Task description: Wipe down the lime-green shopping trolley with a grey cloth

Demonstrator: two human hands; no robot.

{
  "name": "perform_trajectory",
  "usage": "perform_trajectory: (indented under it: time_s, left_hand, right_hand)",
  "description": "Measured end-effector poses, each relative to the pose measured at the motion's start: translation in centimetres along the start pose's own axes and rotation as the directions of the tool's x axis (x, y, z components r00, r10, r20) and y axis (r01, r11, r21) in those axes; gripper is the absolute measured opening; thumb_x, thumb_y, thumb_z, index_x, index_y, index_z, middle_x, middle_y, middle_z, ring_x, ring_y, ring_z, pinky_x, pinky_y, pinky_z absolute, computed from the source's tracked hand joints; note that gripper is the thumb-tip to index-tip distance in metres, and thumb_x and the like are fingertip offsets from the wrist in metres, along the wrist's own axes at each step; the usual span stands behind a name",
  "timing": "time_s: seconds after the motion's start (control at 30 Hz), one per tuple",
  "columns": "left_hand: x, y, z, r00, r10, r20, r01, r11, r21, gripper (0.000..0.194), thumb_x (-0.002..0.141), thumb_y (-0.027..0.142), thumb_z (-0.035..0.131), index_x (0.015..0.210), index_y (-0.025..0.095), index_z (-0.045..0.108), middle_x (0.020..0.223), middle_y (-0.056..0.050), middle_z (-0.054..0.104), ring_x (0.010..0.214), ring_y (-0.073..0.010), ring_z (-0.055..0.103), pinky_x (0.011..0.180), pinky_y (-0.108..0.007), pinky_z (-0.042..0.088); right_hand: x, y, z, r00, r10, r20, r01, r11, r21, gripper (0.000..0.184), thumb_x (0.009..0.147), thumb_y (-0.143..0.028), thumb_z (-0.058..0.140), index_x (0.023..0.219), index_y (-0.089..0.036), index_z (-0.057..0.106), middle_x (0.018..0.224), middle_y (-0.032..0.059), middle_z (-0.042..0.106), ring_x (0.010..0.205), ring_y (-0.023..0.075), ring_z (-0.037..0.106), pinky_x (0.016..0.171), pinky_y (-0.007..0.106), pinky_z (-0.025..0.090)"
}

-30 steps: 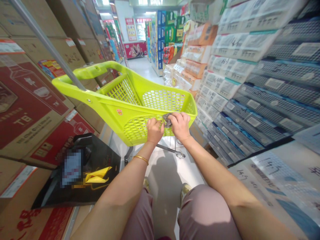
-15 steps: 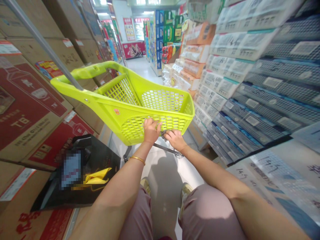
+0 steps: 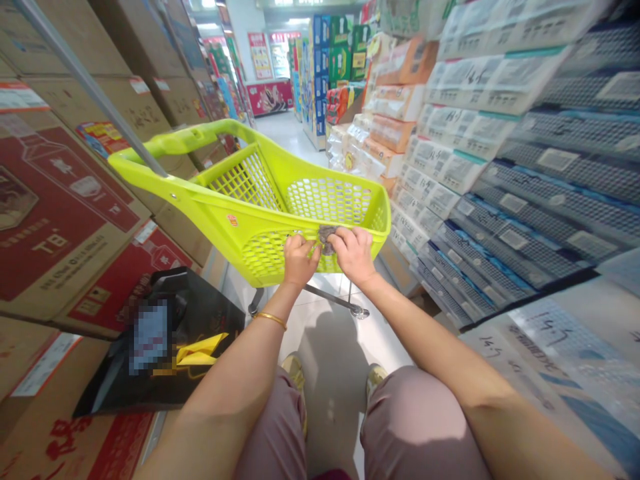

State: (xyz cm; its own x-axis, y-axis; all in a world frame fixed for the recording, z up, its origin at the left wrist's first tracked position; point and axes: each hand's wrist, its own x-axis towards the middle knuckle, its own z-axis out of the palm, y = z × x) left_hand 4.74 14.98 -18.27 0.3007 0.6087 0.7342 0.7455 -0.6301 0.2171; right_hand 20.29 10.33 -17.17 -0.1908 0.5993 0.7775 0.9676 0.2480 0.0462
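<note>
A lime-green shopping cart [image 3: 270,220] with lattice sides stands side-on in front of me. My left hand [image 3: 300,259] is at the near side's lattice, its fingers curled against the openings and apparently gripping the basket wall. In my right hand [image 3: 354,253] is a crumpled grey cloth [image 3: 327,235], pinched in the fingers and pressed to the same side just below the rim. The two hands are close together, with the cloth between them. The basket's inside shows no goods in the part I can see.
Cardboard cartons [image 3: 65,200] are stacked along the left, with a black bag [image 3: 200,313] lying against them. On the right rise stacks of wrapped packs [image 3: 450,167]. A metal pole [image 3: 90,80] crosses the upper left. Tiled floor [image 3: 285,130] runs down the aisle beyond the cart.
My right hand has moved up with the grey cloth, from the lower edge of the lattice to near the rim. My left hand has stayed at nearly the same place.
</note>
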Motion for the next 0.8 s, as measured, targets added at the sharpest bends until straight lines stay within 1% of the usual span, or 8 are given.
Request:
perform_trajectory:
  time_s: [0.1,0.23,0.4,0.47,0.53,0.67,0.73,0.8]
  left_hand:
    - [0.0,-0.5,-0.1,1.000,0.009,0.009,-0.009,1.000,0.000,0.021,0.081,0.031,0.051,0.083,0.018,0.068,0.070,-0.004,0.048,0.072,-0.0184,0.045,0.073,-0.035,0.036]
    - [0.1,-1.0,0.0,1.000,0.004,-0.022,-0.004,1.000,-0.011,0.022,0.082,0.031,0.052,0.082,0.017,0.069,0.070,-0.003,0.048,0.072,-0.0180,0.045,0.074,-0.035,0.036]
    - [0.1,-1.3,0.2,0.996,0.004,-0.086,-0.006,1.000,-0.023,0.023,0.081,0.034,0.056,0.077,0.016,0.069,0.067,-0.002,0.047,0.068,-0.0163,0.045,0.073,-0.034,0.036]
    - [0.1,-1.3,0.2,0.995,0.012,-0.101,-0.015,1.000,-0.027,0.022,0.080,0.033,0.056,0.076,0.016,0.069,0.066,-0.001,0.046,0.068,-0.0161,0.044,0.073,-0.034,0.037]
    - [0.1,-1.3,0.1,0.995,0.014,-0.104,-0.017,1.000,-0.026,0.021,0.080,0.033,0.057,0.075,0.016,0.069,0.066,-0.001,0.046,0.068,-0.0161,0.045,0.073,-0.033,0.037]
    - [0.0,-1.2,0.0,0.994,0.022,-0.108,-0.024,1.000,-0.012,0.023,0.082,0.034,0.055,0.076,0.017,0.069,0.066,-0.002,0.047,0.068,-0.0163,0.045,0.072,-0.033,0.037]
    - [0.0,-1.1,0.0,0.993,0.030,-0.114,-0.030,1.000,-0.001,0.023,0.082,0.034,0.054,0.077,0.017,0.070,0.066,-0.002,0.047,0.068,-0.0162,0.045,0.071,-0.032,0.037]
    - [0.0,-1.1,-0.1,0.992,0.037,-0.118,-0.037,0.999,0.007,0.023,0.082,0.034,0.054,0.077,0.017,0.069,0.066,-0.002,0.047,0.068,-0.0160,0.044,0.071,-0.032,0.037]
  right_hand:
    - [-1.4,-0.4,1.0,0.994,-0.092,0.062,0.092,0.996,0.009,0.025,0.091,-0.028,0.041,0.108,-0.031,0.060,0.107,0.0024,0.061,0.095,0.0199,0.038,0.082,0.035,0.025]
    - [-3.3,-0.9,2.3,0.980,-0.156,0.127,0.157,0.988,0.003,0.024,0.091,-0.028,0.042,0.107,-0.029,0.060,0.106,0.0020,0.061,0.095,0.0195,0.039,0.081,0.034,0.026]
    - [-4.8,-1.5,3.0,0.924,-0.287,0.251,0.287,0.957,0.039,0.024,0.093,-0.028,0.039,0.098,-0.026,0.062,0.103,0.0015,0.062,0.087,0.0177,0.041,0.074,0.032,0.027]
    - [-4.9,-1.6,2.9,0.915,-0.310,0.256,0.312,0.949,0.036,0.023,0.093,-0.029,0.039,0.097,-0.026,0.062,0.102,0.0012,0.063,0.086,0.0175,0.041,0.073,0.032,0.027]
    - [-4.5,-1.6,2.6,0.931,-0.293,0.217,0.298,0.954,0.012,0.023,0.092,-0.029,0.040,0.098,-0.026,0.062,0.102,0.0012,0.063,0.088,0.0179,0.041,0.076,0.032,0.028]
    - [-1.9,-1.4,1.1,0.978,-0.183,0.096,0.187,0.982,-0.031,0.025,0.092,-0.027,0.041,0.108,-0.028,0.059,0.107,0.0030,0.061,0.094,0.0192,0.039,0.081,0.034,0.027]
    - [-0.3,-1.1,0.3,0.994,-0.112,0.006,0.112,0.993,-0.032,0.025,0.092,-0.027,0.040,0.107,-0.028,0.060,0.106,0.0034,0.061,0.094,0.0195,0.039,0.081,0.034,0.027]
    - [0.8,-0.9,-0.2,0.995,-0.033,-0.094,0.030,0.999,-0.035,0.026,0.092,-0.025,0.040,0.105,-0.028,0.061,0.105,0.0035,0.061,0.095,0.0198,0.038,0.082,0.035,0.026]
